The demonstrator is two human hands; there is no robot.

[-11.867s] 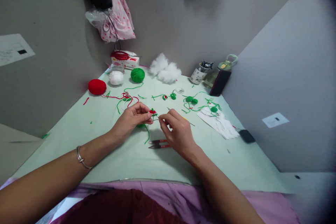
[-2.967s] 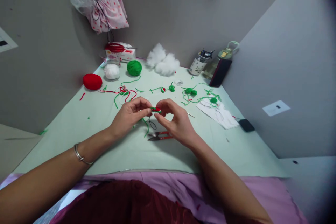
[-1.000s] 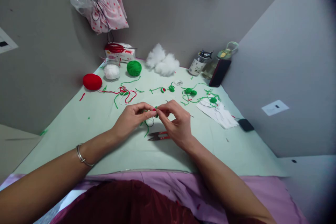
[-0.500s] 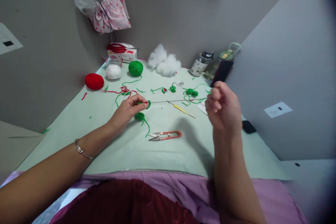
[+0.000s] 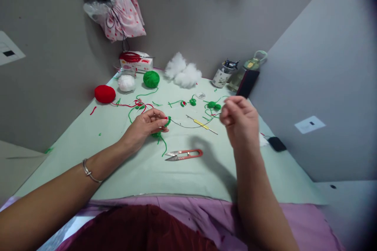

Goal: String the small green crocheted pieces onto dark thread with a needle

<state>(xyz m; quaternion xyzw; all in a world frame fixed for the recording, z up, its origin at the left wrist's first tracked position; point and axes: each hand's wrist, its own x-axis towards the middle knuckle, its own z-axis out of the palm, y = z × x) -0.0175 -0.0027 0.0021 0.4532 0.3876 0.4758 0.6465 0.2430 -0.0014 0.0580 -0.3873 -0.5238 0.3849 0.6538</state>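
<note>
Between the thumb and fingers of my left hand (image 5: 149,124) is a small green and red crocheted piece (image 5: 168,121). From it a dark thread (image 5: 188,127) sags across to my right hand (image 5: 240,121), whose closed fingers hold its other end. Whether a needle is in those fingers I cannot tell. Under my left hand lies another green crocheted piece (image 5: 157,135) with a yarn tail. On the table between my hands rests a yellow-handled crochet hook (image 5: 201,124). Nearer to me are orange-handled thread snips (image 5: 188,153), blades pointing left.
At the back stand red (image 5: 105,93), white (image 5: 126,83) and green yarn balls (image 5: 151,79), white stuffing (image 5: 183,71), a pen holder (image 5: 223,74) and a bottle (image 5: 246,71) with a phone (image 5: 247,82) leaning on it. Small green pieces (image 5: 214,105) and yarn scraps lie mid-table.
My right hand has moved left and slightly down, toward my left hand. The thread was stretched straight and now hangs slack in a curve. My left hand has turned a little with the crocheted piece.
</note>
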